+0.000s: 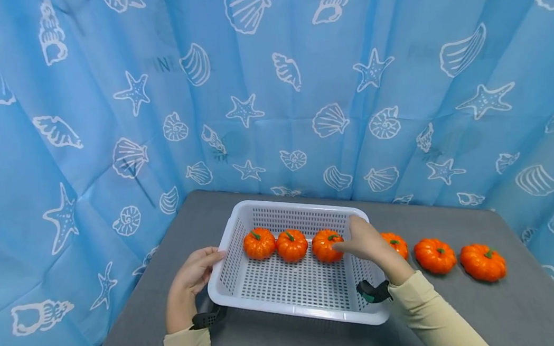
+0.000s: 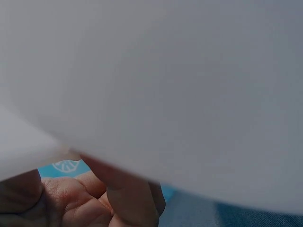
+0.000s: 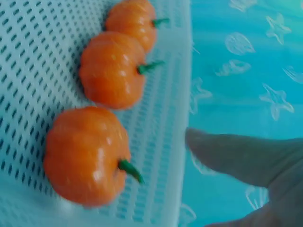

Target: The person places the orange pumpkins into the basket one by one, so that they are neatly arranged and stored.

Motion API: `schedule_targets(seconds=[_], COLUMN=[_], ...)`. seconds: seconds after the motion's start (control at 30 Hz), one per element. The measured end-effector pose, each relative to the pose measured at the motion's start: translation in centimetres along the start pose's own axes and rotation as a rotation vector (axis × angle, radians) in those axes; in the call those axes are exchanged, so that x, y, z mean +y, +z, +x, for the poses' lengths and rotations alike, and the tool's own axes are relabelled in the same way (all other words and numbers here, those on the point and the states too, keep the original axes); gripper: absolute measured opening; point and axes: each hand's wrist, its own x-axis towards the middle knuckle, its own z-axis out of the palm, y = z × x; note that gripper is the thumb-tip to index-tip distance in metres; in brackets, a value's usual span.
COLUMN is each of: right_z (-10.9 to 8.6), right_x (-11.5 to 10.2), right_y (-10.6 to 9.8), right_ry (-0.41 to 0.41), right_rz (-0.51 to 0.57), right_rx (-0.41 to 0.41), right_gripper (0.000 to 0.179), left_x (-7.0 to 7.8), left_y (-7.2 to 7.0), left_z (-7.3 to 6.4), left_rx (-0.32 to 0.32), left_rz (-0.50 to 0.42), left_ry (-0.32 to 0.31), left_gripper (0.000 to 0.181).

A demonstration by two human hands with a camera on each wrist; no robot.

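Observation:
A white plastic basket (image 1: 304,310) with slotted walls stands on the grey table, and three small orange pumpkins with green stems are lined up along its far side. These are the left pumpkin (image 1: 259,244), the middle pumpkin (image 1: 291,246) and the right pumpkin (image 1: 326,246). At the basket's left rim, my left hand (image 1: 196,273) pinches the edge with the thumb on top; the basket wall fills most of the left wrist view. Over the basket's right end hovers my right hand (image 1: 364,239), fingers loosely extended, thumb overlapping the right pumpkin. In the right wrist view, the fingers (image 3: 227,153) appear apart from the pumpkins.
To the right of the basket, three more pumpkins lie in a row on the table (image 1: 457,310): one partly behind my right wrist (image 1: 395,244), one in the middle (image 1: 435,256) and one farthest right (image 1: 483,262). A blue shell-patterned curtain (image 1: 272,99) hangs behind the table.

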Motion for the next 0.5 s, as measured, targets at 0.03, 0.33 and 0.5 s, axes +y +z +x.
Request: schedule_targets(seconds=[0.03, 0.33, 0.5], right_z=[-0.3, -3.2, -4.3], right_x=[0.4, 6.8, 12.4], right_y=[-0.4, -4.2, -4.2], right_ry=[-0.009, 0.065, 0.281], right_rz=[0.020, 0.124, 0.181], right_rx=[0.020, 0.282, 0.480], right_gripper=[0.080, 0.088, 0.081], left_x=[-0.1, -0.4, -0.2], left_y=[0.0, -0.2, -0.4], left_z=[0.0, 0.0, 0.1], left_rx=[-0.001, -0.009, -0.013], left_rz=[-0.002, -0.011, -0.002], left_ry=[0.000, 0.016, 0.030], left_gripper=[0.042, 0.045, 0.045])
